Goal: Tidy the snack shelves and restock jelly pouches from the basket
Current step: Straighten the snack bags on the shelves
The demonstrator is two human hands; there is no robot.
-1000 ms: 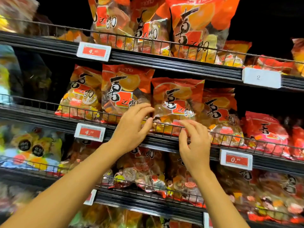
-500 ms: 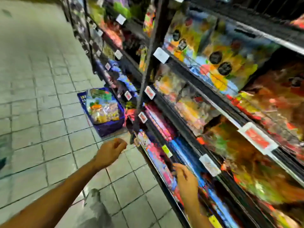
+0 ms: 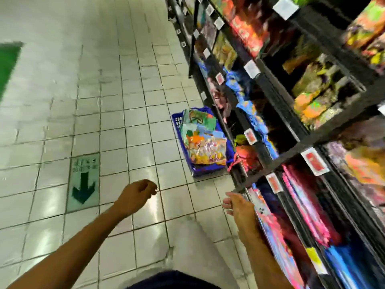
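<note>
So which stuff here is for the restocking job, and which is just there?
For the job:
- blue basket on the floor
- jelly pouches piled in it
- snack shelves
- left hand and right hand, both holding nothing

Just there:
- green arrow sign on the floor tiles
- white price tags

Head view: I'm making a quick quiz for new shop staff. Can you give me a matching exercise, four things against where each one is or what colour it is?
Things:
1. basket
2. pouches
3. arrow
4. left hand

Descriptions:
A. dark green, on a floor tile
B. blue, on the floor at the foot of the shelves
C. over the tiles, holding nothing
D. piled inside the basket

Pairs: 1-B, 2-D, 3-A, 4-C
</note>
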